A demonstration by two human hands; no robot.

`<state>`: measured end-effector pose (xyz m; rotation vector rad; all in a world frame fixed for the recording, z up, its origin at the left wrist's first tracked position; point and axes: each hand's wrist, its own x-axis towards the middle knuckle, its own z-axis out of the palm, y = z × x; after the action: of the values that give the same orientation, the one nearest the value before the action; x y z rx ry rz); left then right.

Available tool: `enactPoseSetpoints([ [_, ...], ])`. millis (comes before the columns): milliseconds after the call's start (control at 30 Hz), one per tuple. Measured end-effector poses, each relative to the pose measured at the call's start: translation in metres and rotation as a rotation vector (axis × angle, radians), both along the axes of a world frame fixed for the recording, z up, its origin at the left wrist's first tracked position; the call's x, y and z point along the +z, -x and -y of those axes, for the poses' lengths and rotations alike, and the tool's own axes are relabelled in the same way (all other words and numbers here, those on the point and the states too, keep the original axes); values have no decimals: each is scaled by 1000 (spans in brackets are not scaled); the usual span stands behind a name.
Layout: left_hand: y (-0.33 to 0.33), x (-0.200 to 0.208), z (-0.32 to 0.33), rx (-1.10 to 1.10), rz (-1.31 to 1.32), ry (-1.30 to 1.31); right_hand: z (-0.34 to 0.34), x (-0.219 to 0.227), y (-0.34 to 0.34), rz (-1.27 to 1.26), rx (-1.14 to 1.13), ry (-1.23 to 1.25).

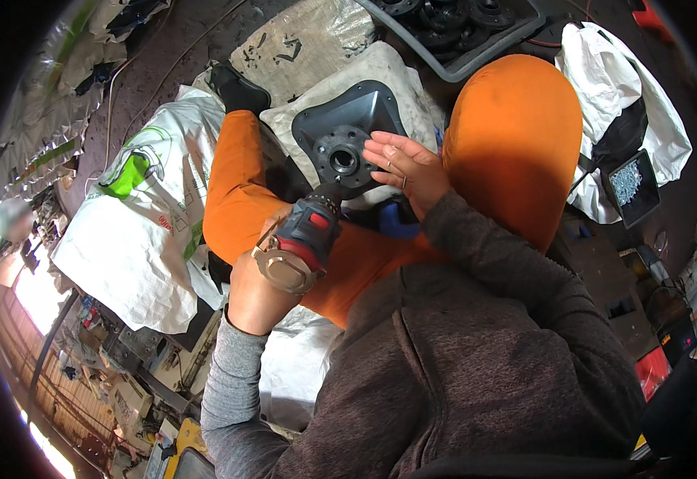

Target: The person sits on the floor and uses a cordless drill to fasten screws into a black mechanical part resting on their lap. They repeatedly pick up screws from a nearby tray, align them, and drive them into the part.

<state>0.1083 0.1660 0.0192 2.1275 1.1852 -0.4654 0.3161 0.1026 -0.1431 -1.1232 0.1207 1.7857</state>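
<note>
A black part with a round flange and a square, round-cornered base (344, 120) lies between my legs on a white sack (289, 120). Holes ring the flange's central opening. A grey-and-red cordless drill (308, 233) is in the grip of my left hand (254, 294), its chuck pointing at the near edge of the flange. The drill body hides part of that hand, and I cannot tell whether the bit touches the part. My right hand (412, 169) has its fingers stretched out beside the flange's right side, fingertips at its edge, with nothing visible in it.
A grey crate (444, 70) of black round parts stands at the far side. At the right, a black tray (640, 191) holds small silvery screws near a white bag (604, 72). A large white bag (137, 259) lies left of my leg.
</note>
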Motion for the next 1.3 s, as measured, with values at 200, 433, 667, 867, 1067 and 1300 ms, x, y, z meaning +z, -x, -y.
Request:
enactPoseSetpoints([
  [200, 10, -8, 5, 86, 52, 30, 6, -15, 6, 51, 23, -71],
  [433, 18, 19, 49, 106, 197, -147, 0, -18, -2, 93, 64, -169],
  [667, 13, 56, 80, 682, 147, 155, 18, -1, -16, -70, 246, -191],
  [867, 20, 41, 94, 573, 212, 151, 27, 1, -15, -185, 352, -244],
  [1067, 13, 46, 91, 508, 404, 35, 37, -2, -17, -372, 350, -279],
  [1300, 38, 26, 98, 548, 464, 115, 32, 2, -18, -485, 411, -256],
])
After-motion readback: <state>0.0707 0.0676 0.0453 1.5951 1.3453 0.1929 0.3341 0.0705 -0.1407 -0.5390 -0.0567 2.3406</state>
